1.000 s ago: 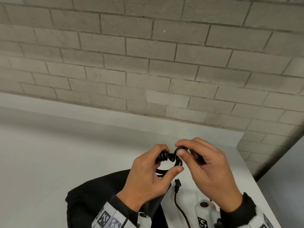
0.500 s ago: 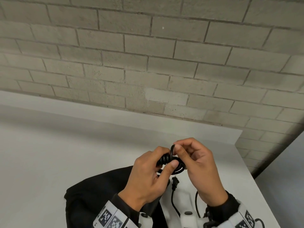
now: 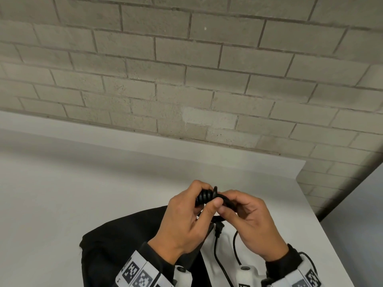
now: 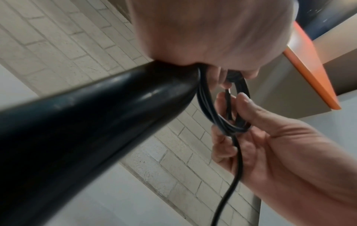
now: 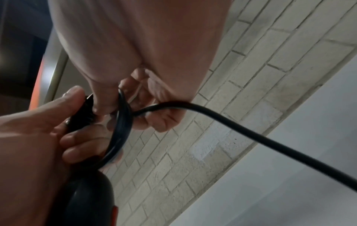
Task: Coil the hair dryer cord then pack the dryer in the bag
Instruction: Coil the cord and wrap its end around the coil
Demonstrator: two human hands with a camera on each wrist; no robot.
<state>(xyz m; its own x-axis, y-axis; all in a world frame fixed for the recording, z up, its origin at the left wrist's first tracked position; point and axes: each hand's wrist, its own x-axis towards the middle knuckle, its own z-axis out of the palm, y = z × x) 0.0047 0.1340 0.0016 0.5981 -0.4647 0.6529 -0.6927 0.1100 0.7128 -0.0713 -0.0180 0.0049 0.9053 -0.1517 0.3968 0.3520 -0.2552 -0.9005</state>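
Both hands over the black bag (image 3: pixel 124 243): left hand (image 3: pixel 182 222) and right hand (image 3: pixel 255 222) fingers pinching the coiled cord (image 3: pixel 207 196).

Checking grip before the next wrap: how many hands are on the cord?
2. The left hand grips the ribbed end of the cord by the dryer; the right hand pinches the loops beside it.

2 bare hands, left hand (image 3: pixel 184 222), right hand (image 3: pixel 250 226), dark sleeves (image 3: pixel 284 264) behind the wrists, white wrist bands (image 3: pixel 136 274) printed with black square markers, white camera mounts (image 3: pixel 247 273) below
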